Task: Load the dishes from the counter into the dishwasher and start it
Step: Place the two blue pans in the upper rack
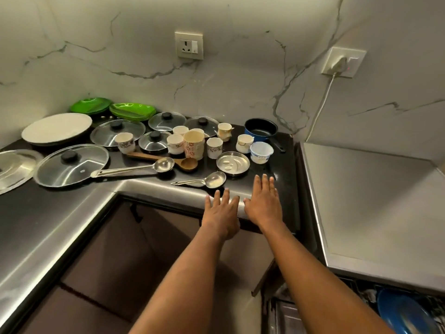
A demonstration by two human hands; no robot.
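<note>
Black counter point(284, 162) carries the dishes: glass lids, cups, a small steel plate point(232, 163), a ladle point(213, 180) and a blue saucepan point(261, 129). The left hand point(222, 210) and right hand point(263, 201) lie side by side at its front edge, fingers straight and slightly spread, holding nothing. A blue plate point(404, 312) sits in the dishwasher point(356, 289), lower right.
</note>
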